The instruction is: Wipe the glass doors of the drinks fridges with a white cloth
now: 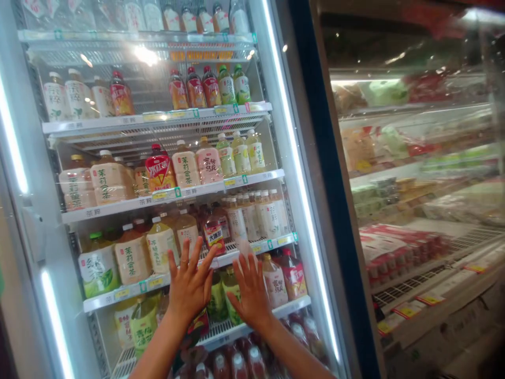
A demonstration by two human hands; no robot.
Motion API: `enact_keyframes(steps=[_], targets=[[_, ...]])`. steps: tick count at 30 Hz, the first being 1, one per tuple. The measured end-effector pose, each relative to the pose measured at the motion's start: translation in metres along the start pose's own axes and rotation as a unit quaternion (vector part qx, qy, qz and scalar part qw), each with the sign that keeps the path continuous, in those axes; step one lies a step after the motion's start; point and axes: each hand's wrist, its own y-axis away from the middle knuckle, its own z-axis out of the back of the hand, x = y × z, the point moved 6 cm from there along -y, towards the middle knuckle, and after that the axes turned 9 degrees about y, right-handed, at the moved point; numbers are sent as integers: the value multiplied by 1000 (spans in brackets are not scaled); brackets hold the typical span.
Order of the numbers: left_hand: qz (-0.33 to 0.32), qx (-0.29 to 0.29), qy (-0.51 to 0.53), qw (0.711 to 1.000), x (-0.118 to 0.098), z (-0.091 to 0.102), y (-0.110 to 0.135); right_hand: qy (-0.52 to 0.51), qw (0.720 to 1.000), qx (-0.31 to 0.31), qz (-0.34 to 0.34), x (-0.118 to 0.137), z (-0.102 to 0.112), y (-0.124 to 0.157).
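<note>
My left hand is raised with its fingers spread, palm toward a lit drinks fridge. Beside it, my right hand is up too, its fingers apart and nothing in it. Light reflections lie over the fridge front, as on glass; whether my palms touch it I cannot tell. Behind my fingertips stands a dark tea bottle with a red label. Left of my left hand are a yellowish bottle and a large green-capped bottle. Right of my right hand are a pale pink-labelled bottle and a red-capped bottle.
Several shelves of bottled drinks rise above my hands, and dark bottles fill the bottom. A bright light strip and a dark blue frame edge the right side. Beyond is a blurred chiller with packaged food.
</note>
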Motion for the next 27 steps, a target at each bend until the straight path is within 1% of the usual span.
enact_keyframes(steps=[1, 2, 3, 4, 5, 7, 8, 9, 10, 11, 12, 14, 15, 16, 17, 18, 19, 20, 21, 23, 24, 25, 26, 27], targets=[[-5, 3, 0, 1000, -4, -7, -11, 5, 1000, 6, 1, -1, -5, 22], [-8, 7, 1, 1000, -7, -14, -21, 7, 1000, 9, 1, -3, -8, 34], [-9, 10, 0, 1000, -8, -21, -30, 6, 1000, 9, -3, -7, -10, 33], [-7, 13, 0, 1000, -8, -27, -38, 2, 1000, 7, -15, -13, -8, 21], [-3, 13, -1, 1000, -8, -33, -44, -4, 999, -2, -32, -21, -5, -1], [4, 11, -5, 1000, -8, -44, -50, -16, 997, -28, -67, -38, 7, -56], [7, 10, -7, 1000, -9, -49, -51, -18, 997, -39, -70, -43, 12, -80], [8, 8, -9, 1000, -9, -53, -50, -19, 996, -47, -71, -47, 16, -96], [10, 6, -11, 1000, -9, -56, -49, -18, 996, -52, -69, -48, 17, -100], [10, 4, -14, 1000, -9, -59, -47, -17, 996, -51, -69, -47, 15, -92], [11, 3, -16, 1000, -9, -61, -46, -13, 996, -47, -70, -44, 10, -73], [13, 3, -19, 1000, -8, -63, -43, 0, 997, -35, -74, -34, -5, -14], [13, 4, -19, 1000, -8, -64, -43, 10, 998, -35, -56, -26, -12, 15], [12, 4, -19, 1000, -7, -64, -43, 20, 999, -27, -40, -19, -19, 38], [11, 5, -18, 1000, -7, -64, -43, 27, 999, -18, -28, -14, -23, 50], [10, 5, -18, 1000, -7, -64, -43, 29, 999, -18, -23, -11, -24, 49], [10, 4, -18, 1000, -8, -63, -43, 24, 999, -21, -28, -12, -21, 36], [8, 2, -17, 1000, -8, -62, -44, 15, 999, -32, -33, -15, -15, 12], [7, -1, -16, 1000, -8, -61, -44, 5, 998, -38, -48, -20, -8, -19], [5, -4, -14, 1000, -9, -60, -45, -12, 994, -68, -80, -33, 7, -79], [4, -4, -13, 1000, -9, -60, -45, -13, 994, -74, -80, -37, 11, -99], [4, -3, -12, 1000, -9, -61, -45, -14, 994, -76, -82, -39, 13, -106], [4, -1, -12, 1000, -9, -61, -45, -13, 994, -70, -83, -38, 12, -102], [3, 0, -13, 1000, -9, -62, -45, -11, 995, -62, -82, -35, 8, -85]])
